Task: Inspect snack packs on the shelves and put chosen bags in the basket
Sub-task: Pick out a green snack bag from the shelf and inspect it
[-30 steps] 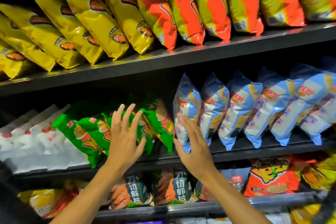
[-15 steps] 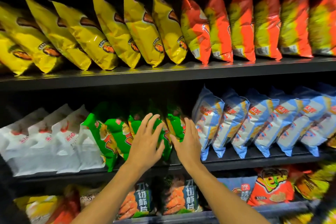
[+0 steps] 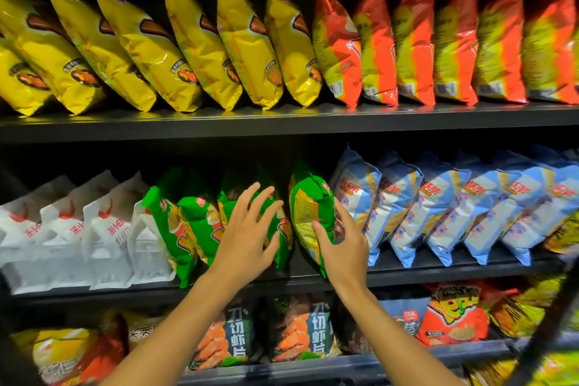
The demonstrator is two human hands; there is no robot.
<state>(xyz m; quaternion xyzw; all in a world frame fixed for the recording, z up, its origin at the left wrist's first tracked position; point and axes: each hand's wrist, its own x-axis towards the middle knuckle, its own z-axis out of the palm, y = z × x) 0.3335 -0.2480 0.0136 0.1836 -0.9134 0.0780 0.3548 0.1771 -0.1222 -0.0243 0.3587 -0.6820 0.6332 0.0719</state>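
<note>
On the middle shelf (image 3: 407,273) stands a row of green snack bags. My right hand (image 3: 344,238) grips the rightmost green bag (image 3: 308,207), thumb on its front and fingers behind it; the bag stands apart from the others. My left hand (image 3: 247,229) rests with spread fingers on the neighbouring green bags (image 3: 194,222). No basket is in view.
White bags (image 3: 78,235) fill the middle shelf's left, blue bags (image 3: 438,207) its right. Yellow bags (image 3: 141,47) and red-orange bags (image 3: 423,41) line the top shelf (image 3: 282,122). Shrimp-chip bags (image 3: 300,329) and orange bags (image 3: 454,313) sit on the lowest shelf.
My right hand has moved from the blue bags to the rightmost green bag and taken hold of it, parting it from the row. My left hand shifted right along the green bags.
</note>
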